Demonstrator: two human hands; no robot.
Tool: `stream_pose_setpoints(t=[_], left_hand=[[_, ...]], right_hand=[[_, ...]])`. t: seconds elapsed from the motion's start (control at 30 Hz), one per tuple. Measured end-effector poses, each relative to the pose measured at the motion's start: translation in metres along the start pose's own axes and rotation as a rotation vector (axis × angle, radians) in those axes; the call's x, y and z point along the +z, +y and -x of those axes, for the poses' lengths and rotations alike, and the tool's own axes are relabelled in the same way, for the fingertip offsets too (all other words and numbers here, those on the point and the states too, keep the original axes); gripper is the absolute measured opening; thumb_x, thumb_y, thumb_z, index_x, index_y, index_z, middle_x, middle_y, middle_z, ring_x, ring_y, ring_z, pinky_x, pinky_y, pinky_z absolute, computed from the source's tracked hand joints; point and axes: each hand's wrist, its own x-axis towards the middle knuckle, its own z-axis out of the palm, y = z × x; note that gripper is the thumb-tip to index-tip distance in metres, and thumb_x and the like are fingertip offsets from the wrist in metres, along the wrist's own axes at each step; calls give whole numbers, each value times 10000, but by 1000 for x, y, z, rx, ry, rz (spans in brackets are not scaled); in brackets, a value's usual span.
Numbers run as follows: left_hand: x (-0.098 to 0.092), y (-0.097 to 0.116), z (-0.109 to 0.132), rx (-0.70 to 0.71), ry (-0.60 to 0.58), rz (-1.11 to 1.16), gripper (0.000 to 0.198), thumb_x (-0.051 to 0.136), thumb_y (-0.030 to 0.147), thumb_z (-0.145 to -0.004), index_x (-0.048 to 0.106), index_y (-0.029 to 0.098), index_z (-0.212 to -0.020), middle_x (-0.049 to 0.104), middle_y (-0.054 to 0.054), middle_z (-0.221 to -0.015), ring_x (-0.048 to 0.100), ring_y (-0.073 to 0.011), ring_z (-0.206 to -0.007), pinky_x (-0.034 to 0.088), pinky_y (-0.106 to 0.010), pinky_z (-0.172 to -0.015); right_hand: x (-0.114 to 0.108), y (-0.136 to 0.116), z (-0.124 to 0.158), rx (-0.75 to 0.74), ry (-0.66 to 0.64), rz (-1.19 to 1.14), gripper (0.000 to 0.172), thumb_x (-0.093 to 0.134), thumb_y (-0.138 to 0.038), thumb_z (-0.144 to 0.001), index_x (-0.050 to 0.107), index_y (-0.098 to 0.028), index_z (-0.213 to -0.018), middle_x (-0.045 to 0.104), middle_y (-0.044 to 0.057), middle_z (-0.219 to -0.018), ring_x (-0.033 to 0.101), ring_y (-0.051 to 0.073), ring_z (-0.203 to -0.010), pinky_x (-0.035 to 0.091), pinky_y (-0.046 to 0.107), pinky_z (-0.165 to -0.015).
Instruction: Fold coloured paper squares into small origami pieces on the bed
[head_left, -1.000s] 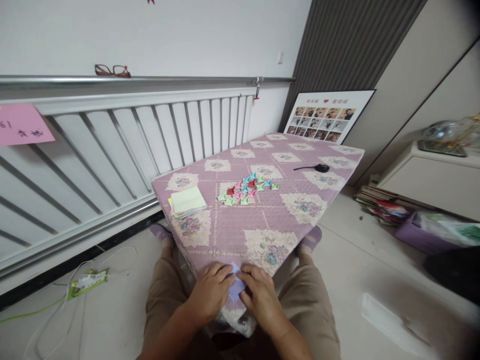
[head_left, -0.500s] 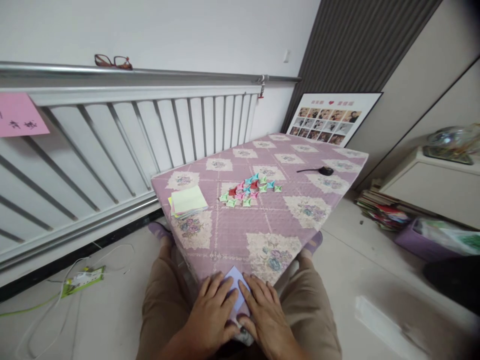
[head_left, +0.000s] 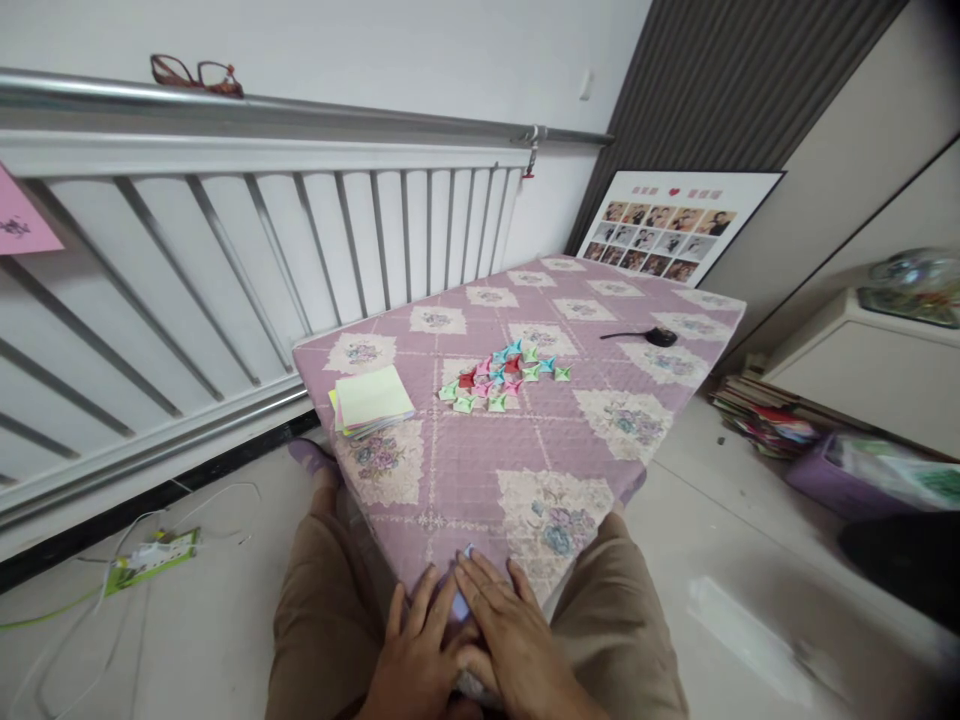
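A lavender sheet of paper (head_left: 460, 606) lies at the near corner of the table, mostly covered by my hands. My left hand (head_left: 418, 640) rests on its left side with the fingers spread. Over its right part lies my right hand (head_left: 504, 625), fingers stretched out flat and pressing on the paper. Farther up the table sits a cluster of small folded paper pieces (head_left: 497, 375) in green, pink, red and blue. A stack of coloured paper squares (head_left: 371, 400), pale yellow-green on top, is to the left of them.
A patterned pink cloth covers the table (head_left: 472, 460). A black object with a thin strap (head_left: 660, 337) lies on its right side. A white radiator (head_left: 255, 250) runs along the left, eyeglasses (head_left: 196, 76) on the pipe above. A power strip (head_left: 154, 560) is on the floor.
My right hand has moved left across the lavender paper and now covers more of it. My left hand stays beside it. The view has shifted slightly.
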Motion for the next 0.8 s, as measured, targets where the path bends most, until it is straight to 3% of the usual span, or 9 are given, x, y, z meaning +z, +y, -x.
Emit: stream_pose_setpoints(t=[0.2, 0.37, 0.5, 0.63, 0.8], left_hand=[[5, 21, 1, -250, 24, -48, 610, 691, 526, -699, 495, 448, -1272, 387, -77, -1460, 299, -374, -1325, 198, -617, -1011], [-7, 30, -2, -326, -33, -56, 540, 661, 429, -767, 479, 483, -1273, 388, -73, -1460, 290, -360, -1342, 195, -615, -1022], [-12, 30, -4, -331, -110, -50, 538, 632, 387, -800, 446, 488, -1295, 345, -76, -1485, 264, -359, -1356, 208, -615, -1018], [-10, 28, -2, -324, -66, -41, 483, 585, 357, -841, 461, 474, -1293, 342, -77, -1486, 265, -360, -1354, 217, -616, -1020], [-2, 18, 2, -230, -53, 9, 569, 582, 316, -841, 382, 463, -1353, 316, -105, -1495, 267, -389, -1346, 279, -653, -971]], right_hand=[[-5, 15, -5, 101, -82, 11, 766, 500, -586, -843, 180, -270, -1463, 244, 79, -1515, 218, 302, -1394, 131, 583, -1107], [-16, 24, -10, 218, -92, 47, 720, 462, -584, -860, 228, -262, -1459, 214, 54, -1530, 140, 294, -1415, 81, 570, -1109], [-24, 24, -20, 309, -39, 20, 570, 436, -539, -883, 404, -279, -1389, 343, 40, -1492, 233, 268, -1388, 158, 515, -1093], [-28, 14, -33, 372, 72, -4, 395, 534, -414, -838, 578, -293, -1211, 483, 55, -1388, 362, 268, -1303, 257, 474, -1022], [-27, 5, -42, 378, 126, -2, 330, 607, -270, -754, 614, -277, -1084, 523, 74, -1288, 426, 267, -1212, 294, 454, -963]])
